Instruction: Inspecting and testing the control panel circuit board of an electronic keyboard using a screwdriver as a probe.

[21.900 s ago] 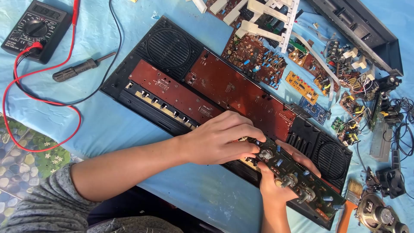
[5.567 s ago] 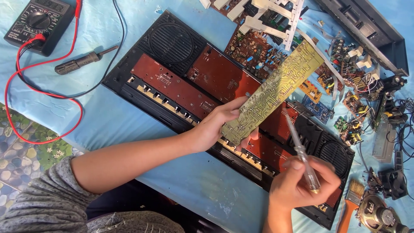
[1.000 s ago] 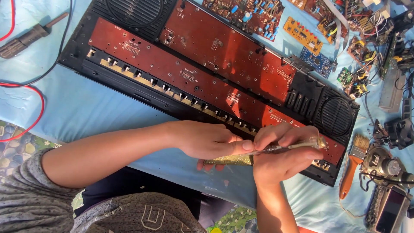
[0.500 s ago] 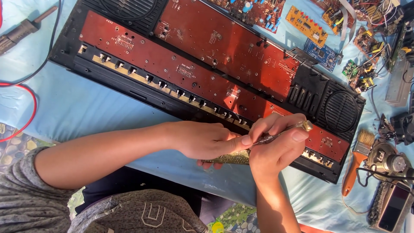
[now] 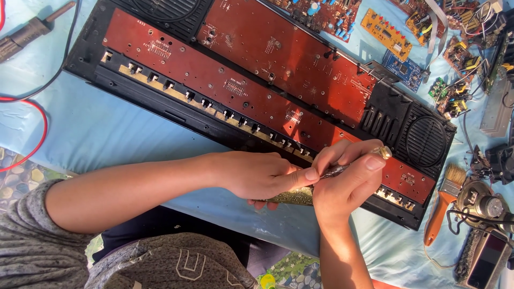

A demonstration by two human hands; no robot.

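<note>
Both hands busy on a little board, right over the front edge of the gutted keyboard.

My left hand (image 5: pixel 251 174) is curled shut around a narrow greenish-gold circuit board strip (image 5: pixel 293 196), thumb pressed on top, and the strip sits low between my two hands, just in front of the long black plastic keyboard case (image 5: pixel 160 107) with its red-brown circuit boards (image 5: pixel 278 53). My right hand (image 5: pixel 342 184) is closed on a slim screwdriver with a clear handle (image 5: pixel 353 163), fingers wrapped tight, tip aimed at the strip by my left thumb. An orange-handled paintbrush (image 5: pixel 444 203) lies on the light blue cloth (image 5: pixel 107 134) off to the right.
</note>
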